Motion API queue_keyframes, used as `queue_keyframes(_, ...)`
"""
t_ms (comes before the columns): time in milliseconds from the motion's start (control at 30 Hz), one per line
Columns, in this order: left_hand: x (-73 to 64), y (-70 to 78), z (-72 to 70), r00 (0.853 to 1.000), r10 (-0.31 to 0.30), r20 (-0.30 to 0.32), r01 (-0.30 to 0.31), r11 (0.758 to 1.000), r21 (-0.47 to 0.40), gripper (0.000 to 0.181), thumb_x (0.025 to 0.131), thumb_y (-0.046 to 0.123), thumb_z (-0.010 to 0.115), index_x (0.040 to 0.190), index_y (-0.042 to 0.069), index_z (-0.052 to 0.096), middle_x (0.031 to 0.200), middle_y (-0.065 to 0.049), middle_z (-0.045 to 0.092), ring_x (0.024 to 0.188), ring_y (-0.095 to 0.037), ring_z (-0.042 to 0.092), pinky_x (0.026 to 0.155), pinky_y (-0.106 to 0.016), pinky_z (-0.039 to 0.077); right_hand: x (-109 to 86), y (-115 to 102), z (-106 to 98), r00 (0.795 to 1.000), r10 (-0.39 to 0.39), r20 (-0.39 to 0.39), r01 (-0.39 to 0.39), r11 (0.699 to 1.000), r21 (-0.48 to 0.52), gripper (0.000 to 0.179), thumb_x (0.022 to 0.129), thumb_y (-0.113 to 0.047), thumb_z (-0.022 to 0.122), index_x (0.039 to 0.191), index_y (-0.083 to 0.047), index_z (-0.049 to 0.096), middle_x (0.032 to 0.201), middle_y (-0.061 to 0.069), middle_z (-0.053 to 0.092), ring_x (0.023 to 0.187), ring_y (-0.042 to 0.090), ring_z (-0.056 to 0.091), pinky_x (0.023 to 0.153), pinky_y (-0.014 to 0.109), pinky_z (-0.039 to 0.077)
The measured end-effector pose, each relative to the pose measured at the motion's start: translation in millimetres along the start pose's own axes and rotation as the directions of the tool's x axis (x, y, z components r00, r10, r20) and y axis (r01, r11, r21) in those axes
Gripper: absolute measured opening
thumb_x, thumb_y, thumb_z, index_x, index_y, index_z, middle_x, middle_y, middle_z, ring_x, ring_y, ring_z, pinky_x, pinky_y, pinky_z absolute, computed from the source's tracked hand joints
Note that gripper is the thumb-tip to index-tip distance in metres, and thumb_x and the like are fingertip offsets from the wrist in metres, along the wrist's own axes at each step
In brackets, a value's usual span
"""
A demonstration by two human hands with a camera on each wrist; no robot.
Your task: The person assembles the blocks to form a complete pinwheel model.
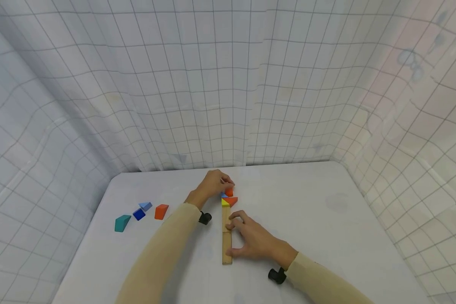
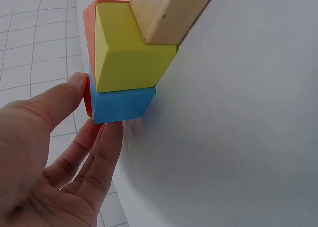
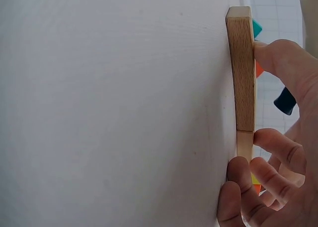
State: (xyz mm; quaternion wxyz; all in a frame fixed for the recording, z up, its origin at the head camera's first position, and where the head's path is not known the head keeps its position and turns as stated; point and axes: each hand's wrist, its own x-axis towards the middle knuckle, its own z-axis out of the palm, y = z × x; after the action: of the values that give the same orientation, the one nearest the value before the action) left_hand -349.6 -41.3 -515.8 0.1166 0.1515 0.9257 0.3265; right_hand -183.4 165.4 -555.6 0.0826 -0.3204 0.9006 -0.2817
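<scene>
My left hand (image 1: 214, 184) is at the far end of a row of blocks, pinching a red-orange block (image 1: 229, 192) between thumb and fingers. Beside that block is a blue block (image 2: 124, 105), close to the fingertips in the left wrist view. A yellow block (image 2: 131, 63) adjoins the blue one, and a red triangular block (image 1: 232, 201) lies alongside. Two wooden planks (image 1: 226, 248) continue the row end to end toward me. My right hand (image 1: 258, 240) arches over them, thumb touching the nearer plank (image 3: 242, 73) and fingertips resting on the farther one (image 3: 244, 145).
Left on the white table (image 1: 308, 202) lie a teal block (image 1: 122, 223), a dark blue block (image 1: 139, 214), a light blue triangular block (image 1: 146, 206) and an orange block (image 1: 161, 211). A grid-patterned curtain (image 1: 228, 84) encloses the table's back and sides.
</scene>
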Motion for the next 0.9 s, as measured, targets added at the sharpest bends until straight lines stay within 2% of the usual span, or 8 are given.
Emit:
queue_keyframes(100, -0.7, -2.5, 0.2, 1.000, 0.020, -0.005, -0.019, 1.000, 0.001, 0.015, 0.110, 0.023, 0.084, 0.117, 0.013, 0.093, 0.118, -0.007, 0.082, 0.104, -0.022, 0.073, 0.084, -0.028, 0.063, -0.5, -1, 0, 1.000, -0.001, -0.004, 0.001, 1.000, -0.005, 0.069, 0.098, -0.055, 0.094, 0.151, -0.018, 0.069, 0.168, 0.005, 0.052, 0.148, 0.024, 0.066, 0.125, 0.046, 0.060)
queue_keyframes(267, -2.2, -4.3, -1.4, 0.999, 0.036, -0.025, -0.036, 0.999, -0.021, 0.013, 0.110, 0.021, 0.084, 0.114, 0.012, 0.092, 0.117, -0.008, 0.084, 0.107, -0.026, 0.077, 0.090, -0.035, 0.067, -1.4, -3, 0, 1.000, 0.004, -0.007, -0.004, 1.000, -0.005, 0.067, 0.098, -0.052, 0.095, 0.149, -0.018, 0.070, 0.168, 0.005, 0.051, 0.148, 0.025, 0.066, 0.125, 0.047, 0.060)
queue_keyframes(467, -5.7, -5.0, 0.2, 0.997, -0.014, -0.078, 0.010, 0.999, -0.050, 0.014, 0.112, 0.021, 0.080, 0.114, 0.013, 0.090, 0.124, -0.010, 0.084, 0.115, -0.028, 0.077, 0.096, -0.039, 0.070, -1.3, -4, 1, 1.000, 0.011, -0.002, -0.011, 1.000, -0.003, 0.067, 0.098, -0.052, 0.095, 0.150, -0.018, 0.069, 0.169, 0.004, 0.051, 0.148, 0.024, 0.065, 0.123, 0.046, 0.060)
queue_keyframes(567, -8.0, -7.6, 0.5, 0.994, -0.042, -0.097, 0.034, 0.996, -0.084, 0.015, 0.113, 0.022, 0.076, 0.115, 0.014, 0.089, 0.129, -0.012, 0.083, 0.123, -0.032, 0.075, 0.103, -0.046, 0.068, -1.6, -4, 1, 1.000, 0.014, -0.001, -0.014, 1.000, -0.003, 0.067, 0.098, -0.053, 0.095, 0.149, -0.018, 0.069, 0.169, 0.004, 0.051, 0.148, 0.024, 0.066, 0.123, 0.045, 0.060)
queue_keyframes(700, -9.2, -15.7, -1.5, 0.995, -0.058, -0.082, 0.048, 0.992, -0.118, 0.021, 0.113, 0.025, 0.072, 0.124, 0.017, 0.088, 0.135, -0.013, 0.081, 0.132, -0.035, 0.073, 0.110, -0.051, 0.066, -1.9, -4, 1, 1.000, 0.013, -0.003, -0.014, 1.000, -0.010, 0.066, 0.098, -0.052, 0.095, 0.149, -0.018, 0.069, 0.169, 0.004, 0.051, 0.148, 0.024, 0.066, 0.124, 0.045, 0.060)
queue_keyframes(900, -14.2, -23.5, -8.7, 0.997, -0.062, -0.038, 0.056, 0.988, -0.147, 0.034, 0.113, 0.022, 0.067, 0.142, 0.016, 0.083, 0.146, -0.015, 0.079, 0.137, -0.037, 0.073, 0.106, -0.046, 0.068, -1.2, -3, 1, 1.000, 0.014, 0.001, -0.014, 1.000, -0.012, 0.067, 0.098, -0.052, 0.095, 0.150, -0.018, 0.069, 0.169, 0.004, 0.051, 0.150, 0.024, 0.065, 0.127, 0.047, 0.059)
